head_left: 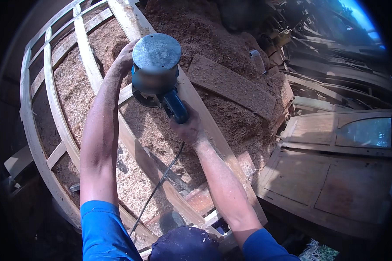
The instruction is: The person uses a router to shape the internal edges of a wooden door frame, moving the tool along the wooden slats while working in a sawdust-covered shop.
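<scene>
A blue corded power tool (175,104) with a round, dull metal top rests on or just over the wooden frame (200,104), at a wide straight rail. My right hand (190,125) is wrapped round its rear handle. At the tool's far left side is my left hand (127,54), bent against its body; the tool hides most of those fingers. A dark cord (163,174) runs from the handle back toward me. Long rails and short crosspieces make up the frame, with curved rails on the left. The tool's underside is hidden.
Wood shavings (139,182) lie heaped under and beyond the frame. A loose board (235,87) lies on the heap to the right. Farther right are a panelled wooden door (305,174) with an arched, glassy opening and a pile of scrap wood (331,74).
</scene>
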Available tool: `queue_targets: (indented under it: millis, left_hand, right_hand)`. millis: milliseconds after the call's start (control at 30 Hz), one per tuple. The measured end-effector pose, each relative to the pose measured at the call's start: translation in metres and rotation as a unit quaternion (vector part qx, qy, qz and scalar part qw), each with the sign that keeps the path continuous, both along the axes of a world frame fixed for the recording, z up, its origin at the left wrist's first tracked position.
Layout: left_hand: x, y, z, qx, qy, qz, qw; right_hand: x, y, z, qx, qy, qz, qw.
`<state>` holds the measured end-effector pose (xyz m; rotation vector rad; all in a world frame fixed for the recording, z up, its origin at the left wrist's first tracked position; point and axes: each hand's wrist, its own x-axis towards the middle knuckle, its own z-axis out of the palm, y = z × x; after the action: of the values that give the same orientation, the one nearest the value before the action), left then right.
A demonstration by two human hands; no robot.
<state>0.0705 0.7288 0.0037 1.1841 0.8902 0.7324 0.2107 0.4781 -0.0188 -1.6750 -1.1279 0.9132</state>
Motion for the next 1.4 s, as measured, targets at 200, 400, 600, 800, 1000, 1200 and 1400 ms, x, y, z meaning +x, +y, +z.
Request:
queue_targets:
  millis: [200,400,600,800,1000,1200,1400]
  left_hand:
    - [-0.003,0.004,-0.009,-0.004,-0.024,0.005,1.0]
    - [-0.014,0.0,-0.007,0.005,0.007,0.021,1.0]
    - [-0.033,-0.024,0.002,0.055,0.009,0.009,0.998]
    - [-0.059,-0.024,-0.02,-0.012,-0.108,0.028,0.994]
    - [-0.102,0.029,-0.091,-0.104,-0.122,0.063,0.985]
    - [-0.07,-0.015,-0.041,-0.137,-0.113,0.163,0.971]
    - [-0.103,0.049,-0.1,0.042,-0.111,0.014,0.993]
  right_hand:
    - [0.0,0.002,0.007,-0.021,0.011,0.007,1.0]
    - [0.002,0.002,0.006,-0.021,0.02,0.026,0.999]
    - [-0.001,-0.008,-0.005,-0.029,-0.05,0.035,0.998]
    - [-0.02,-0.015,0.011,-0.029,-0.019,0.047,0.998]
    - [-0.039,-0.009,0.001,0.092,-0.037,0.077,0.992]
    - [-0.031,-0.007,0.008,0.0,-0.032,0.053,0.998]
    - [-0.037,0.003,0.006,0.02,-0.028,0.07,0.997]
